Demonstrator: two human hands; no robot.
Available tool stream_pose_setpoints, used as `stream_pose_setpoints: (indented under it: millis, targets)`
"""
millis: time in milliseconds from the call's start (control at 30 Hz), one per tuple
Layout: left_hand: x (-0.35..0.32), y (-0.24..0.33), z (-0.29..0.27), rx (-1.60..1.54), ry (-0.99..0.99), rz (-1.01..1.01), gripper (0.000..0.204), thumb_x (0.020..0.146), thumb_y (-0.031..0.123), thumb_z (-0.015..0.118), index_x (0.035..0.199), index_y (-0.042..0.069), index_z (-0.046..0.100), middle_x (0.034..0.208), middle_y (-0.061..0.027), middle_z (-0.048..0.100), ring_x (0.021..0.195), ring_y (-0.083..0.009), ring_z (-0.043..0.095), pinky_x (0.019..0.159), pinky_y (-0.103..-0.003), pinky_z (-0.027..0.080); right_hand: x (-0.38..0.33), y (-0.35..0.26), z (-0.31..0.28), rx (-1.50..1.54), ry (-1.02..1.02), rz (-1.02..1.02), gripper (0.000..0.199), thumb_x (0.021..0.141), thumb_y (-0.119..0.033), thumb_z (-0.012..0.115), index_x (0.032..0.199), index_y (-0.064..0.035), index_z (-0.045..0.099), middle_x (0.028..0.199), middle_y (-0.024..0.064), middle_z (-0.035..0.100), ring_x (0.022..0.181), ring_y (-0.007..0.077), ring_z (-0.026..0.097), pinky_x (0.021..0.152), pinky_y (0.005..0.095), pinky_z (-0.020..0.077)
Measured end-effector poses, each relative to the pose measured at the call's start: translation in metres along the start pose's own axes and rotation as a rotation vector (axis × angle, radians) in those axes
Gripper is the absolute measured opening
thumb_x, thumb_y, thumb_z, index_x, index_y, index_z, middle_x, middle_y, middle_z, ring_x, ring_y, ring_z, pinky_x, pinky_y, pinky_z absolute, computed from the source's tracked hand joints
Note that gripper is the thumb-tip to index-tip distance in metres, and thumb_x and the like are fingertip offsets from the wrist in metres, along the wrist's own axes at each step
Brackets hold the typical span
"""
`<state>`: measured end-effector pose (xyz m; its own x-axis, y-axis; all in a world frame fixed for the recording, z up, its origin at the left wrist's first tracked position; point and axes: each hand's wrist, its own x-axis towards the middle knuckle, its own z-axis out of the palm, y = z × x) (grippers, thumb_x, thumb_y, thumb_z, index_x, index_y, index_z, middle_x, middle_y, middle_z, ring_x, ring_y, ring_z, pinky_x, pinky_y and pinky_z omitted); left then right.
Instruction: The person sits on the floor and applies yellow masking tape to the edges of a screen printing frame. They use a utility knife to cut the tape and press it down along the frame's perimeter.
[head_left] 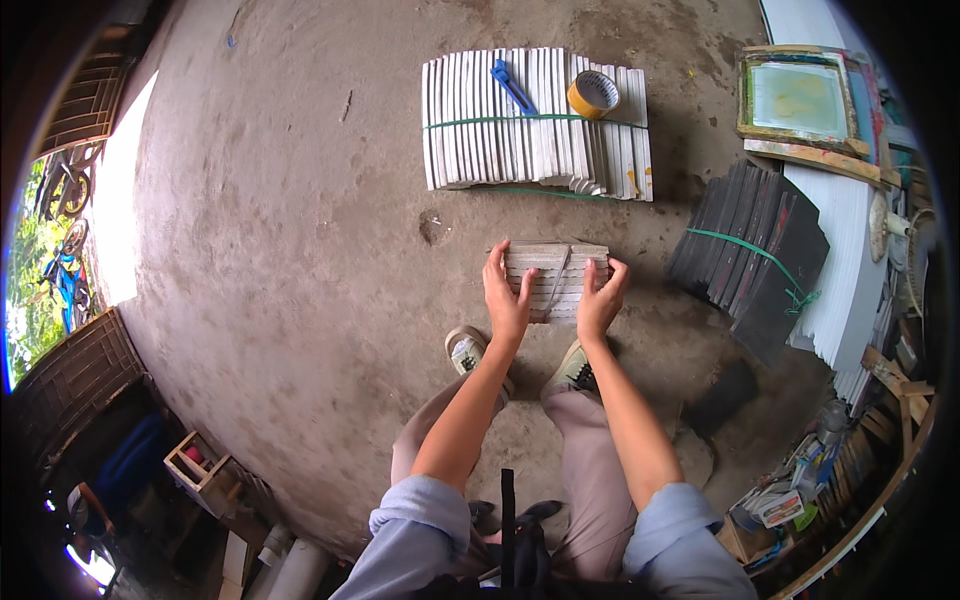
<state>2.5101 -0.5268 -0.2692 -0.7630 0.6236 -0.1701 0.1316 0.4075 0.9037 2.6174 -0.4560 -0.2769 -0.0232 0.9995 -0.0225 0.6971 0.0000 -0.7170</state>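
The 2 hands are grasping 1 small bundle (543, 290) of pale, layered pieces, tied with a thin grey strip. The left hand (507, 303) presses its left end and the right hand (599, 308) its right end, with the thumbs on the near face. The bundle is in front of the shoes (466, 350), over the concrete floor (300, 250); I cannot tell if it touches it.

Beyond it lies a large white stack (520, 155) with a green strap (465, 123). On top are 1 blue cutter (513, 88) and 1 yellow tape roll (579, 100); inside the roll's core there is dark printing, too small to read. To the right, a black stack (740, 220) carries small red marks, also not readable.
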Motion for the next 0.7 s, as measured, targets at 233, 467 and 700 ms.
stream_pose_setpoints:
  millis: [233,467,700]
  targets:
    - [-0.04,-0.032,-0.041,-0.187,-0.185,-0.193,0.058,0.096,0.039,0.046,0.138,0.001,0.036,0.138,-0.0202,0.042,0.13,-0.0309,0.039,0.108,-0.039,0.028,-0.008,0.053,-0.033,0.406,-0.205,0.531,0.058,0.098,-0.047,0.038,0.126,0.0023,0.046,0.13,0.0168,0.048,0.121,0.0295,0.046,0.102,0.0376,0.0329]
    - [-0.077,-0.015,-0.062,-0.068,-0.408,-0.254,0.072,0.091,0.034,0.058,0.146,0.005,0.022,0.145,-0.021,0.033,0.137,-0.0296,0.029,0.109,-0.039,0.027,-0.052,0.027,-0.066,0.385,-0.402,0.575,0.065,0.096,-0.053,0.036,0.134,-0.0008,0.042,0.137,0.0157,0.044,0.126,0.027,0.042,0.105,0.035,0.0309]
    - [-0.11,0.036,-0.098,-0.025,-0.417,-0.486,0.065,0.087,0.026,0.064,0.142,0.009,0.033,0.127,-0.0205,0.053,0.109,-0.0324,0.058,0.089,-0.04,0.045,-0.064,-0.02,-0.129,0.419,-0.469,0.305,0.046,0.09,-0.031,0.061,0.123,-0.0044,0.043,0.113,0.0112,0.057,0.1,0.0167,0.055,0.08,0.0311,0.0446]
